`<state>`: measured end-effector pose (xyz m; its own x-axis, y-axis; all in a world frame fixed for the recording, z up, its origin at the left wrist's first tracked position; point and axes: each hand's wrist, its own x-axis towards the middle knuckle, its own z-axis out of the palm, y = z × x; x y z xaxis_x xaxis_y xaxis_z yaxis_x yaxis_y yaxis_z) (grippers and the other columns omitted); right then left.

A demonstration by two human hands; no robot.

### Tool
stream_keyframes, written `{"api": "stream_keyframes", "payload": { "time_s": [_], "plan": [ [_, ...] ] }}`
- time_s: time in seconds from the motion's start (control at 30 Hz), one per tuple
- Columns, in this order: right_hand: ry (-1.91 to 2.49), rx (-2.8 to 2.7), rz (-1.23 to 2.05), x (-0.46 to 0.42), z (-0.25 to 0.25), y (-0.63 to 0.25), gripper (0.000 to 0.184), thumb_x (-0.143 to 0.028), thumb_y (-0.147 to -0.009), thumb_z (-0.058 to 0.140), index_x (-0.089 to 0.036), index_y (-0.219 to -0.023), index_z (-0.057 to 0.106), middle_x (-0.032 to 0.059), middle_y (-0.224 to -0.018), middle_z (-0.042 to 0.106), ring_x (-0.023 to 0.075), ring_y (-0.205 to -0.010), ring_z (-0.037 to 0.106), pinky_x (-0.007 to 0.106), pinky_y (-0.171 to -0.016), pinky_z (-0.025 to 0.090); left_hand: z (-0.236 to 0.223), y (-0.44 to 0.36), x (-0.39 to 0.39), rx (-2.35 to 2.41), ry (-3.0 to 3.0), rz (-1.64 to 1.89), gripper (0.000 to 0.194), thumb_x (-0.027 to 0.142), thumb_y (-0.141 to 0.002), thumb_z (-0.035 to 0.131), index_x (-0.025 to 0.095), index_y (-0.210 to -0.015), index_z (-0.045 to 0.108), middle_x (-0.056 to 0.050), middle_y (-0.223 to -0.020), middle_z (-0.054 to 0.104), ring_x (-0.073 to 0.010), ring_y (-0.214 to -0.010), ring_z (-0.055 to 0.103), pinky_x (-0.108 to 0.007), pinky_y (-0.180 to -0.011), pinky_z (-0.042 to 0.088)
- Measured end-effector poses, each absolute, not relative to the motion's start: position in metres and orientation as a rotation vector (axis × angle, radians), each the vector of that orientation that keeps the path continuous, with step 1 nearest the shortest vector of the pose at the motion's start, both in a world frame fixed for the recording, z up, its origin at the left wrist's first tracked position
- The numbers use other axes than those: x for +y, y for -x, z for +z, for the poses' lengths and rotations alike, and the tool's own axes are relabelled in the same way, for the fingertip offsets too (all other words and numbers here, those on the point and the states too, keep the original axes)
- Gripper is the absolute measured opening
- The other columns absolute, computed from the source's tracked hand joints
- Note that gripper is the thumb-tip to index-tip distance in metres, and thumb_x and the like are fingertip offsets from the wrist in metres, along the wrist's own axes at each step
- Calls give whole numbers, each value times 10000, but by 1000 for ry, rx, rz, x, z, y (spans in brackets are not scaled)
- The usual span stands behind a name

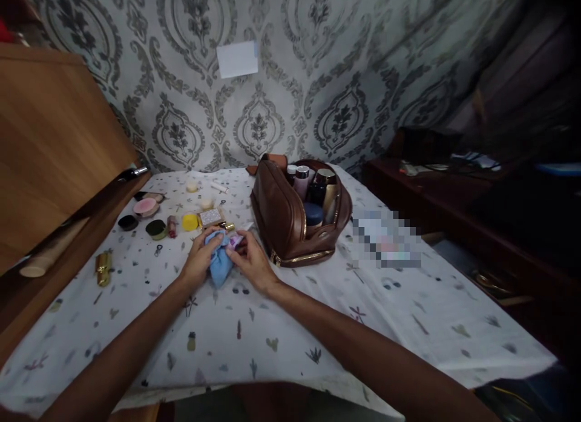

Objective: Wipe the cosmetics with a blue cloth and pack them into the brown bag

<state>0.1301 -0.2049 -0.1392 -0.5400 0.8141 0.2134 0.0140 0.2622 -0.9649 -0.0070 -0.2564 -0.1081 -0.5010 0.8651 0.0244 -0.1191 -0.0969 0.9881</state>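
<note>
Over the middle of the table, my left hand (198,257) is closed around a light blue cloth (220,266) that hangs down in a point. My right hand (252,261) pinches a small purple-and-white item (235,241) against the cloth; its kind is unclear. Just right of my hands stands a brown leather toiletry bag (281,210), unzipped at the top. Inside it are several bottles and a dark blue-lidded jar (313,214). Behind my hands lie a glittery compact (211,217) and a yellow round container (190,221).
Left on the table are a pink round compact (146,207), dark round containers (157,229) and a gold tube (103,269). A white tube (219,187) lies farther back. A wooden panel (54,149) borders the left side. Right of the bag lies a blurred-out flat item (385,238).
</note>
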Motion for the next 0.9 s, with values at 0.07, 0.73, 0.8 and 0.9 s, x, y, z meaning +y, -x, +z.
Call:
{"api": "stream_keyframes", "payload": {
  "time_s": [0.07,0.73,0.8,0.9],
  "plan": [
    [784,-1821,1262,-205,-137,-131,463,-387,-834,681,-187,-1230,550,50,-967,616,185,-811,603,330,-747,517,-105,6,-256,1349,-698,1676,378,383,-587,834,162,-855,684,-18,-835,715,-133,-693,635,-226,-654,508],
    [801,-2291,658,-213,-132,-137,250,-272,-836,675,-146,-1044,615,109,-1054,576,246,-1005,544,394,-916,476,-104,33,-269,1693,-1139,1750,262,420,-869,551,225,-1042,575,29,-719,561,-151,-634,571,-243,-555,448],
    [791,-2355,574,-217,-130,-137,231,-261,-849,659,-145,-1043,614,115,-1052,582,256,-1019,535,399,-919,470,-102,30,-272,1824,-1325,1747,212,376,-857,570,219,-999,556,16,-799,577,-155,-735,590,-253,-654,477],
    [828,-2393,539,-221,-129,-136,238,-231,-846,644,-145,-1065,612,111,-1031,597,260,-1005,542,389,-892,470,-100,24,-277,1987,-1690,1583,146,336,-854,578,209,-926,565,-8,-870,620,-176,-840,605,-287,-785,487]
  ]
}}
